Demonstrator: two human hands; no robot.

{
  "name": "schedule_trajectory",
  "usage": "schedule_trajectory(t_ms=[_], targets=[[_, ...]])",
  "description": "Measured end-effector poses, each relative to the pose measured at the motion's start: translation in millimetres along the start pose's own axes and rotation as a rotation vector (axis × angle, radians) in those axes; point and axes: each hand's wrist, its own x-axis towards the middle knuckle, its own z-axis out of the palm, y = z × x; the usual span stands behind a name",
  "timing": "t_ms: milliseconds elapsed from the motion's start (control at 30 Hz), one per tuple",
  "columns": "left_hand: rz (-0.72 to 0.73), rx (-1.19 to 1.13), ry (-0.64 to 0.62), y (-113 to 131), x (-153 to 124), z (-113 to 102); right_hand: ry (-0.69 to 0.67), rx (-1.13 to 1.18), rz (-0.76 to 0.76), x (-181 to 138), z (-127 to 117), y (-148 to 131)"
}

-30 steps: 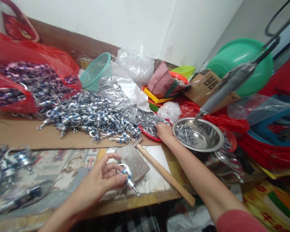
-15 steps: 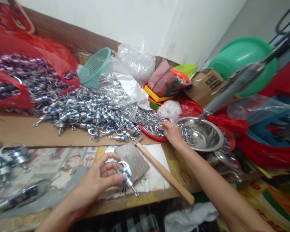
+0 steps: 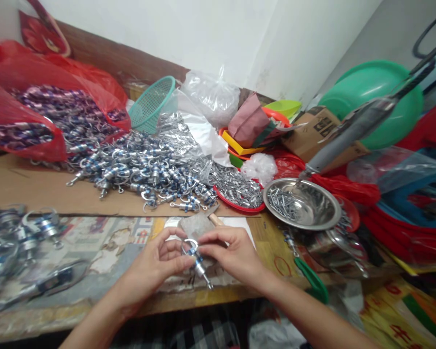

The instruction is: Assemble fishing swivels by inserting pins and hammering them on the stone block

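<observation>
My left hand (image 3: pixel 154 266) is closed on a silver metal hook fitting (image 3: pixel 199 266) with a blue band, its curved hook up and its shaft slanting down to the right. My right hand (image 3: pixel 238 254) meets it from the right, thumb and fingertips pinched at the hook's side. Whatever those fingertips may hold is too small to make out. Behind both hands lie a grey stone block (image 3: pixel 194 224) and a hammer (image 3: pixel 215 219), its handle mostly hidden by my right hand.
Many similar hook fittings (image 3: pixel 152 169) are heaped on cardboard. A red tray (image 3: pixel 250 210) holds small metal pieces; beside it stands a steel bowl (image 3: pixel 318 224) of pins. A grey tool (image 3: pixel 334 145) hangs above the bowl. More fittings (image 3: pixel 39 228) lie at left.
My right hand has moved from the red tray back left to the hook fitting and now pinches beside it. My left hand keeps its hold on the fitting. The view has shifted slightly.
</observation>
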Motion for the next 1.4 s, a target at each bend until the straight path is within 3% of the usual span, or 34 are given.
schedule_trajectory(t_ms=[167, 233, 300, 367, 533, 600, 767, 867, 1000, 1167, 1267, 1400], targets=[[0.004, 0.019, -0.002, 1.1, -0.3, 0.5, -0.115, -0.572, -0.351, -10.4, -8.6, 1.3], [0.009, 0.028, 0.003, 1.3, -0.3, 0.5, -0.151, -0.799, -0.4, -13.6, -12.0, -1.9], [0.009, 0.037, 0.003, 1.4, -0.3, 0.5, -0.145, -0.873, -0.385, -14.6, -13.3, -6.2], [0.012, 0.046, 0.015, 1.3, -0.4, 0.5, -0.104, -0.776, -0.321, -12.5, -13.4, -9.2], [0.025, 0.039, 0.025, 0.9, -0.8, 1.7, -0.075, -0.197, 0.007, -1.1, -12.5, -8.7], [0.03, 0.042, 0.026, 0.6, -1.0, 2.3, -0.099, -0.126, 0.059, 2.3, -12.2, -8.0], [0.039, 0.04, 0.032, -0.6, -0.7, 2.7, -0.2, -0.157, 0.084, 8.0, -10.7, -5.7], [0.047, 0.022, 0.033, -0.4, -0.8, 3.1, -0.224, -0.215, 0.012, 9.5, -5.0, 0.0], [0.038, 0.016, 0.035, 2.3, -2.4, 4.7, -0.098, -0.344, -0.12, 7.9, 5.2, 6.0], [0.024, 0.054, 0.057, 4.6, -3.9, 5.9, 0.11, -0.239, -0.173, 1.9, -6.5, 9.6], [0.016, 0.062, 0.072, 4.6, -3.9, 6.2, 0.214, -0.412, -0.094, -6.1, -27.4, 21.7], [0.004, 0.043, 0.073, 5.9, -3.9, 6.7, -0.006, -0.656, 0.17, -18.3, -46.3, 45.1]])
